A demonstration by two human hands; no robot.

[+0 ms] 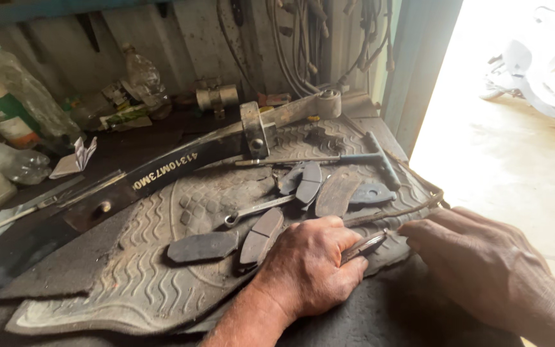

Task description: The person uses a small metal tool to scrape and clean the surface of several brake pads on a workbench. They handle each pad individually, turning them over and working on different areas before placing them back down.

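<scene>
1. The left hand [309, 260] is clenched around the handles of a pair of pliers [364, 245], knuckles up and wrist resting on the mat; judging by that low, braced wrist, the grip is set for steadiness rather than reach.
2. The right hand [493, 270] lies just beside the pliers' tip, fingers curled toward it; whether it pinches anything there I cannot tell, as the fingertips hide the spot; a thin cable [393, 212] runs past its knuckles, close enough that the hand may be steadying it.
3. Just beyond the left hand's knuckles lie several brake pads [261, 234], loose and overlapping, with a small spanner [258, 209] among them; all within easy reach.
4. Farther out from both hands sits a T-handled wrench [354, 159], and beyond it a long black metal bar [175, 168] lying slantwise.
5. Everything rests on a ribbed rubber mat [130, 283], likely to keep parts from sliding; plastic bottles [8, 109] stand far off to the left hand's side.
</scene>
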